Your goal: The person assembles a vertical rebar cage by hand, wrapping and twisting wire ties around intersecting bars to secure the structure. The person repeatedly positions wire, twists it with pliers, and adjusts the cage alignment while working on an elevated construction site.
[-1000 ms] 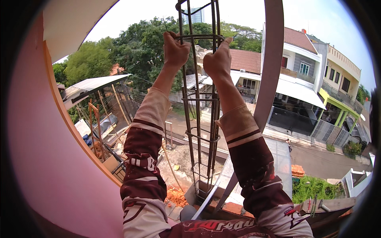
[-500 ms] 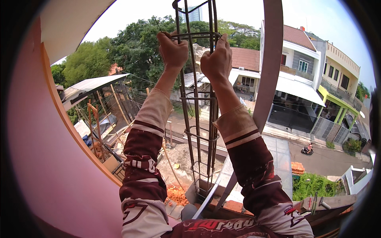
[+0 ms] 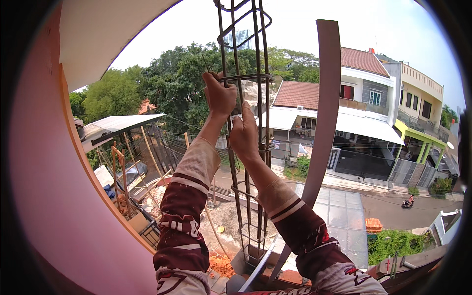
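A tall, narrow cage of rebar (image 3: pixel 239 162) rises in front of me, with long upright bars and bent stirrups around them. My left hand (image 3: pixel 221 96) is closed at the left corner of one stirrup (image 3: pixel 248 77). From the top of its fingers a thin dark wire (image 3: pixel 205 63) sticks up. Lower and a little to the right, my right hand (image 3: pixel 245 133) is against the uprights. Its index finger and thumb point upward and the other fingers are curled; what they hold, if anything, is hidden.
A pink wall (image 3: pixel 83 196) curves along the left. Right of the cage stands a tall flat post (image 3: pixel 325 108). Below are orange rubble (image 3: pixel 221 265), wooden poles (image 3: pixel 149 141) and a translucent roof (image 3: pixel 339 216). A motorbike rider (image 3: pixel 408 202) is on the street.
My right hand has left the stirrup's right corner and come down and left across the cage. My left hand stays at the left corner. The view has tilted upward.
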### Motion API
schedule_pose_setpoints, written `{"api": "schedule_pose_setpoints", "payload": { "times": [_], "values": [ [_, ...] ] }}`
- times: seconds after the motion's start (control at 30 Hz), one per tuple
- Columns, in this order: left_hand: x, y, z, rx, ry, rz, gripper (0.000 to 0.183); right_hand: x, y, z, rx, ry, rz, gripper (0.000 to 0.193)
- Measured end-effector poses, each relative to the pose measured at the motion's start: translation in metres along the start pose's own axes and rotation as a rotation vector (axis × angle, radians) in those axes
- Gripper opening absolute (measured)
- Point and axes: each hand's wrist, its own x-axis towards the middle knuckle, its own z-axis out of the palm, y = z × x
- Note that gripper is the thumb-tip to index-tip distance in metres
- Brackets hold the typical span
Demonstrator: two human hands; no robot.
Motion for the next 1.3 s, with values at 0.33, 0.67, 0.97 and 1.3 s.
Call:
{"api": "schedule_pose_setpoints", "payload": {
  "times": [0.33, 0.67, 0.97, 1.3],
  "values": [
    [0.003, -0.011, 0.013, 0.017, -0.012, -0.159, 0.035, 0.014, -0.016, -0.007, -0.340, -0.256, 0.078, 0.089],
    [0.009, -0.031, 0.024, -0.229, 0.039, -0.589, 0.058, 0.016, 0.011, 0.000, -0.526, -0.229, -0.084, 0.085],
    [0.006, -0.018, 0.012, -0.065, -0.106, -0.351, 0.036, 0.019, 0.026, 0.015, -0.503, 0.067, -0.375, 0.064],
    [0.010, -0.009, -0.003, -0.078, -0.139, -0.161, 0.049, 0.021, 0.017, 0.010, -0.447, -0.215, -0.223, 0.046]
  ]
}}
